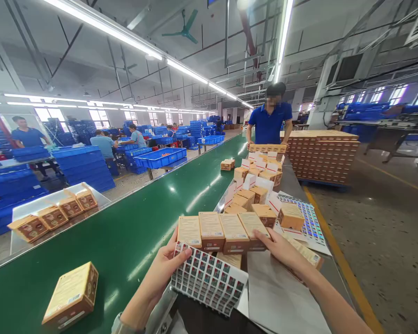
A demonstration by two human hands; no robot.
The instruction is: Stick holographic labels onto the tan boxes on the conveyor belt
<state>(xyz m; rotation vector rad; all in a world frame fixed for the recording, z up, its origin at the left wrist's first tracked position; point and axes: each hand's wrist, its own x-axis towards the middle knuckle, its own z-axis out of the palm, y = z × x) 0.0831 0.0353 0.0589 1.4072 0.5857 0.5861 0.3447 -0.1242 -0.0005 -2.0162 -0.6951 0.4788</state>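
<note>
Crosswise, box row [230, 230] (print upward)

To your left, a green conveyor belt [135, 218] runs from near you into the distance, its surface catching glare from overhead. Beyond it you have tall stacked blue crates [85, 169] and a wide blue tray [162, 158]; a person in light blue [103, 147] sits among them, and a person in darker blue [28, 137] stands further left. Ahead of you stands a co-worker in a blue polo shirt [271, 123]. On your right, a large block of brown cartons [322, 157] sits by a yellow floor line [334, 246]. Above you hang a green ceiling fan [184, 31] and a long light strip [125, 35].
</note>
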